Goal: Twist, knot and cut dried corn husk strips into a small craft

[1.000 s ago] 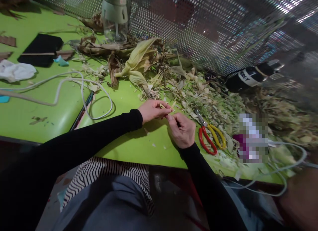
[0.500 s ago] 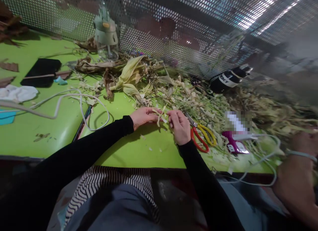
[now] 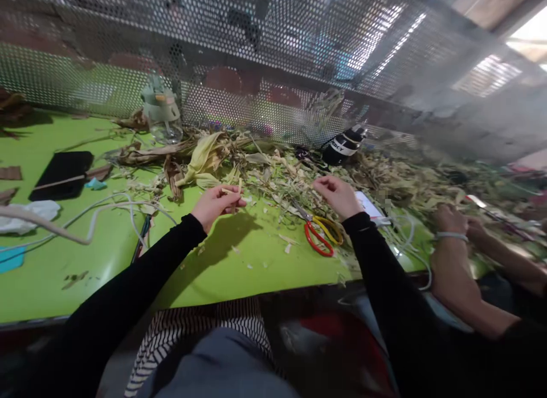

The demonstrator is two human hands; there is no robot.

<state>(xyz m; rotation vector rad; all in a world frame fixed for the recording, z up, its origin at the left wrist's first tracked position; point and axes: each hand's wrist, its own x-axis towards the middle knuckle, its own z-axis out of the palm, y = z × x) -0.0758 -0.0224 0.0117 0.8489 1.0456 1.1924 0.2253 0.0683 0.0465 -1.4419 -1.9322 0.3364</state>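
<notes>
My left hand [image 3: 217, 206] is closed in a pinch on a narrow pale strip of dried husk [image 3: 240, 186], held just above the green tabletop [image 3: 239, 267]. Off to the right, my right hand [image 3: 337, 196] hovers over the heap of shredded plant scraps [image 3: 277, 178], thumb and fingers pressed together. Anything between those fingertips is too small to make out. Scissors [image 3: 318, 241] with one red and one yellow handle lie between my hands, nearer the right one. Behind my left hand a yellowish corn husk [image 3: 203, 161] rests on the scraps.
A phone [image 3: 62, 174], white cables [image 3: 92, 230] and a clear bottle [image 3: 162, 116] occupy the left. A black bottle [image 3: 343, 147] leans by the perforated metal screen [image 3: 256, 73]. A lit phone [image 3: 368, 206] lies beyond my right wrist. Another person's hands [image 3: 450, 221] are at far right.
My hands have moved apart: the right one went right, past the scissors, while the left keeps the husk strip. My view has tilted up and turned right, showing more of the other person's arms.
</notes>
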